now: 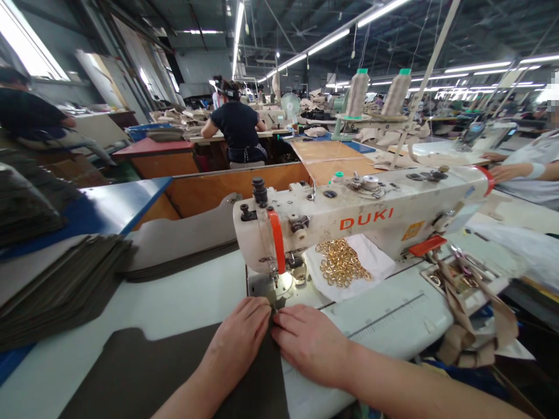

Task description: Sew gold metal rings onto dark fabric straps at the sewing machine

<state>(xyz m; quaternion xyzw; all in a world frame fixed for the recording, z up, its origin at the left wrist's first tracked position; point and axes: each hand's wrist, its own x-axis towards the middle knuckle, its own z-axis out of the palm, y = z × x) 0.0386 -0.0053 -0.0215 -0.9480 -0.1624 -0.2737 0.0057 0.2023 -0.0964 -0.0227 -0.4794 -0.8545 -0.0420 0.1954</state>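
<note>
A dark grey-brown fabric panel lies on the pale table of the sewing machine, its far corner close to the needle and presser foot. My left hand is closed with fingertips pinched on that corner. Right beside it, my right hand is also closed, its fingers gripping the panel's right edge. A small light sliver shows between the two sets of fingertips, too small to name. The machine's lamp lights the needle plate just beyond my fingers. Gold metal rings lie heaped on white cloth under the machine arm.
Stacked dark panels stand at the left, with another stack behind. A tray with beige straps sits at the right. Thread cones rise behind the machine. One person sits ahead; another person's hand shows at right.
</note>
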